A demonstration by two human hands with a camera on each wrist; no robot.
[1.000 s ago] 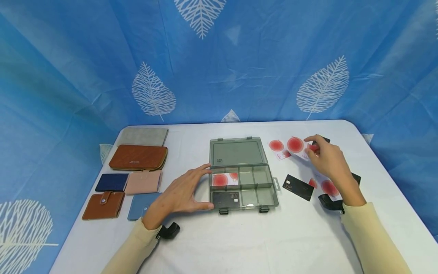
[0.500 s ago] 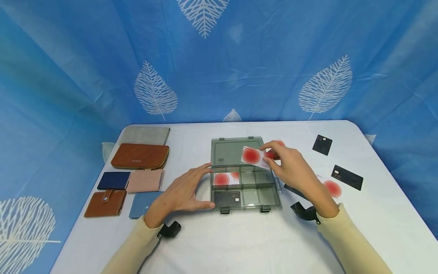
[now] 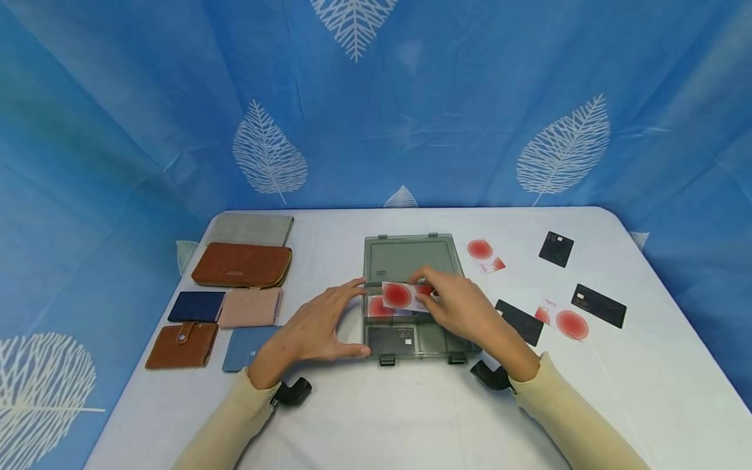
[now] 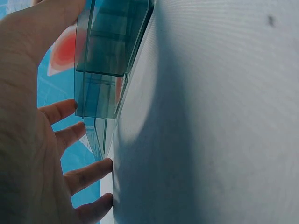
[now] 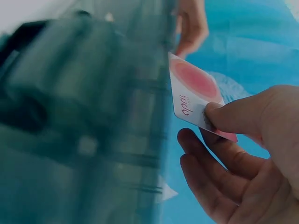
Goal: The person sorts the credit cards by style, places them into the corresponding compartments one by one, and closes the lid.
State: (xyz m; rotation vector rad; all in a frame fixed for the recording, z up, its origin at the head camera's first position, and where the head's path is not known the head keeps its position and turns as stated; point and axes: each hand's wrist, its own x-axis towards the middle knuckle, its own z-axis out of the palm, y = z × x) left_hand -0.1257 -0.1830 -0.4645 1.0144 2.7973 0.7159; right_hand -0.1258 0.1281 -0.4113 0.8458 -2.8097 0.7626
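Note:
A translucent grey-green divided plastic box [image 3: 408, 254] lies with its lid laid back. My left hand [image 3: 317, 324] spans its left side, fingers spread; in the left wrist view, two fingertips [image 4: 71, 106] are at the box wall. My right hand [image 3: 464, 307] pinches a white card with red circles [image 3: 397, 296] between thumb and fingers, over the box's back left compartment. The right wrist view has this held card [image 5: 187, 88] tilted, thumb on its face. Beneath it, a similar red-and-white card [image 3: 378, 312] lies in that compartment. A black VIP card [image 3: 384, 339] fills the front left compartment.
Right of the box lie black cards [image 3: 599, 305] and red-and-white cards [image 3: 572, 324], one pair overlapping my right forearm's side. Several wallets stand at left: a grey one [image 3: 249, 230], a brown zip wallet [image 3: 241, 264], a pink one [image 3: 249, 307] and a blue one [image 3: 242, 343].
My right hand has carried the red-and-white card from the back right of the table leftward to above the box. My left hand keeps its place at the box's left side.

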